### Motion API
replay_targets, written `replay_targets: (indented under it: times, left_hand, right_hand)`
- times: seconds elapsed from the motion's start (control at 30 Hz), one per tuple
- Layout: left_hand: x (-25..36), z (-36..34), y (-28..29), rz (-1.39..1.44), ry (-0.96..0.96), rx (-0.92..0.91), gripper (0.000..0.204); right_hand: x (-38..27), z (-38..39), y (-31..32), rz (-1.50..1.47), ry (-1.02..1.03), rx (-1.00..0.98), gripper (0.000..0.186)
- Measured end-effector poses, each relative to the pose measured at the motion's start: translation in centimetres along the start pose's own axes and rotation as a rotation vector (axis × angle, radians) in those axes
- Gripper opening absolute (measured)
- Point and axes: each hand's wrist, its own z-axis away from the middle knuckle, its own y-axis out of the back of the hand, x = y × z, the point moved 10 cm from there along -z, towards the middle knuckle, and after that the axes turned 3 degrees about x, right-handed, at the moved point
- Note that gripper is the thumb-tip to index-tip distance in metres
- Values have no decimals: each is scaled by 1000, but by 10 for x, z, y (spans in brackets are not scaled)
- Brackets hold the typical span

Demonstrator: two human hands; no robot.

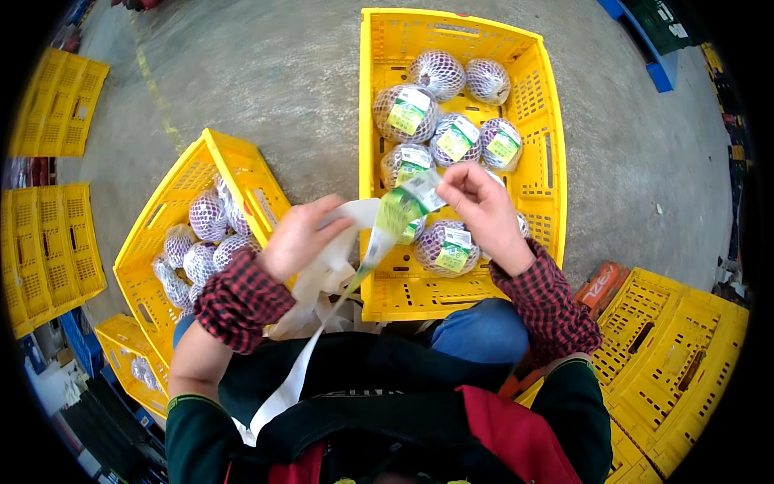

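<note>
My left hand (300,239) grips a white backing strip (292,381) that trails down over my lap. Thumb and finger of my right hand (487,211) pinch the end of a green and white label (401,207), which stretches between both hands and looks partly off the strip. Below them stands a yellow crate (551,181) of round purple produce in white foam nets. Several of these carry the same label, such as the netted ball (446,247) near my right wrist; the two at the far end, one of them this ball (488,81), show no label.
A tilted yellow crate (153,211) at my left holds more netted produce, with a smaller crate (121,343) below it. Yellow crates (673,355) lie at the lower right beside an orange-red box (603,289). More crates (52,250) stand far left on the concrete floor (266,81).
</note>
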Motion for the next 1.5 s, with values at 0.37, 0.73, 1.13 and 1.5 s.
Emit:
replay_targets:
  times: [0.37, 0.73, 1.13, 1.5]
  left_hand:
    - [4, -9, -11, 681, 180, 51, 22]
    - [33, -36, -56, 469, 126, -153, 27]
    - [14, -33, -62, 412, 123, -96, 31]
    - [6, 32, -22, 346, 152, -59, 35]
  right_hand:
    - [18, -19, 12, -80, -144, -152, 12]
    - [2, -10, -1, 54, -129, -235, 15]
    - [48, -36, -8, 132, -37, -319, 19]
    - [79, -276, 132, 833, 391, 340, 35]
